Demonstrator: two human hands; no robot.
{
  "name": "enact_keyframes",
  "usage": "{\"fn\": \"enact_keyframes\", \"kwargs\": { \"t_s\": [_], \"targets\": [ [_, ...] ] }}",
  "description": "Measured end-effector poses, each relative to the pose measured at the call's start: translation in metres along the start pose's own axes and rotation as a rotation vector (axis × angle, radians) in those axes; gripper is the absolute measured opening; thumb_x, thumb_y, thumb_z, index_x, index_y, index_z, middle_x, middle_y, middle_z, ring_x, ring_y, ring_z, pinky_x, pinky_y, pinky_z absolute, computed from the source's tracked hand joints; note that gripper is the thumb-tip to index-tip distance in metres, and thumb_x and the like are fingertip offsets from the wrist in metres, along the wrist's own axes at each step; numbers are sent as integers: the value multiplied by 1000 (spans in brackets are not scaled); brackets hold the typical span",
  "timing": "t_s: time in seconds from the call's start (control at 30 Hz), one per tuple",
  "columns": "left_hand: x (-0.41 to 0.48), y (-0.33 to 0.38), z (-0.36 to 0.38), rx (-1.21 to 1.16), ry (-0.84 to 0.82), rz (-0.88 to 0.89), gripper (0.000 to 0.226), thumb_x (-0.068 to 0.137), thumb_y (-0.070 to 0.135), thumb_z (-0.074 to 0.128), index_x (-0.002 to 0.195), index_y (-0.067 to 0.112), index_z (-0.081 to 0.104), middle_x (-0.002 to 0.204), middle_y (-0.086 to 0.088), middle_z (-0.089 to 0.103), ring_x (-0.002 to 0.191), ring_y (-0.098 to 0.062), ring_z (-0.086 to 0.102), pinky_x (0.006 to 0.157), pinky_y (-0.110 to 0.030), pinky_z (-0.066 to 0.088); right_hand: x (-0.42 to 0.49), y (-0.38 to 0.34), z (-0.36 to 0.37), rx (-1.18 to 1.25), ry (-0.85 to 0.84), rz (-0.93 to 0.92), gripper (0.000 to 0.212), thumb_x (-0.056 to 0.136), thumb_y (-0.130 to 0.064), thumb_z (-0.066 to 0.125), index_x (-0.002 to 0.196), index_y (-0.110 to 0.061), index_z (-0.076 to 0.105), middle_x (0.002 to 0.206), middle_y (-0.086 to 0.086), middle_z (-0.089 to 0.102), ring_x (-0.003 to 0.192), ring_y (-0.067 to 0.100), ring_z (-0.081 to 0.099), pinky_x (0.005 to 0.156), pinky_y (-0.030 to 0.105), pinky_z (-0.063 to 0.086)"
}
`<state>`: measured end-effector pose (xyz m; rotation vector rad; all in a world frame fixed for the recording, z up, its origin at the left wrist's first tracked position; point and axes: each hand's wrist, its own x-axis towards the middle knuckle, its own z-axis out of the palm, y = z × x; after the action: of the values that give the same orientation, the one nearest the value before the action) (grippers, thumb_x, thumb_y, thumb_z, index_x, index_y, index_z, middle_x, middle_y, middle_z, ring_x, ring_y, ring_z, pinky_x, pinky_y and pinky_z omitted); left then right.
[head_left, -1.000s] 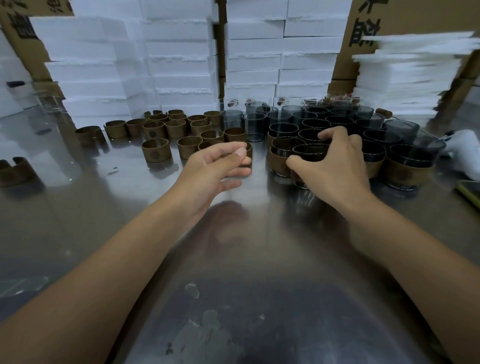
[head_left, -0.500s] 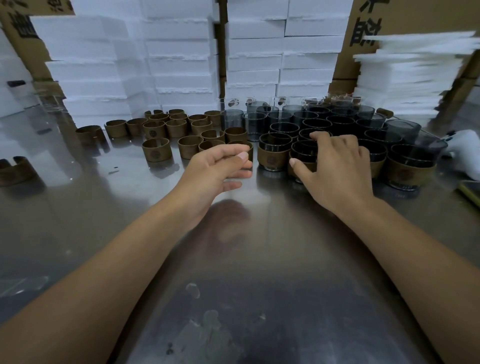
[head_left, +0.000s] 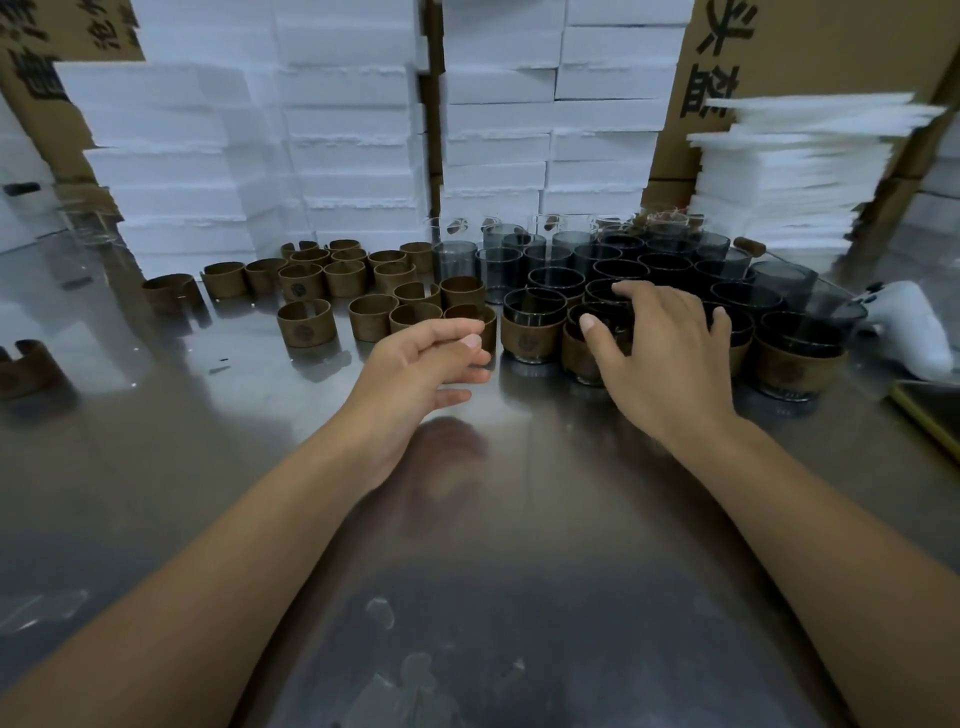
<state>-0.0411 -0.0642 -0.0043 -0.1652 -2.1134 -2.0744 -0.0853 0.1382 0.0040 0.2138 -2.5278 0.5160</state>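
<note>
Dozens of dark glass cups (head_left: 661, 263), right hand (head_left: 670, 358) atop one brown-sleeved cup (head_left: 577, 354).

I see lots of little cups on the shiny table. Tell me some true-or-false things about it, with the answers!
1. The left hand holds a glass. False: it holds nothing.
2. The right hand lies over the dark glasses. True.
3. Loose brown sleeves stand to the left of the glasses. True.
4. The stacked boxes behind are red. False: they are white.
5. The front glass beside the right hand's thumb wears a brown sleeve. True.
</note>
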Motion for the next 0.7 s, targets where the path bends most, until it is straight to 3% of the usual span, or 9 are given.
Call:
{"fn": "enact_keyframes", "kwargs": {
  "t_s": [0.1,0.2,0.37,0.5,0.63,0.7],
  "targets": [
    [0,-1,-1,-24,23,-8,18,92,21,58,108,26,66,84,9,73,87,-9,70,74,-22,52,12,1,-5,67,67,2,38,97,-32,47,132,-17,50,131,5,54,128,25,42,112,49,21],
    [2,-3,-2,-41,46,0,17,92,20,58,106,24,67,83,7,73,85,-11,70,75,-24,53,39,7,-12,77,28,29,35,97,-23,48,131,-17,52,128,9,56,122,28,47,106,50,33],
    [7,-8,-3,-57,83,5,17,91,17,58,103,23,68,82,4,73,84,-13,70,75,-25,54,90,33,-19,47,-161,165,36,96,-19,47,130,-24,55,129,10,57,116,34,51,99,50,42],
    [9,-12,-3,-77,90,7,17,91,13,57,101,20,69,79,2,72,81,-13,70,71,-24,52,112,54,-13,-20,-353,200,39,94,-11,48,127,-29,59,125,14,59,87,33,53,76,38,45],
    [12,-15,-3,-97,93,2,16,91,11,57,101,18,68,76,2,71,78,-11,69,68,-20,53,126,55,-7,-159,-423,118,35,93,-10,52,112,-37,65,126,7,60,85,29,51,75,38,45],
    [13,-16,-2,-99,94,-1,17,90,10,57,101,17,68,77,2,71,78,-11,69,69,-20,54,130,52,-5,-208,-476,61,30,93,-12,54,102,-39,63,126,3,61,107,30,54,91,46,45]
  ]
}}
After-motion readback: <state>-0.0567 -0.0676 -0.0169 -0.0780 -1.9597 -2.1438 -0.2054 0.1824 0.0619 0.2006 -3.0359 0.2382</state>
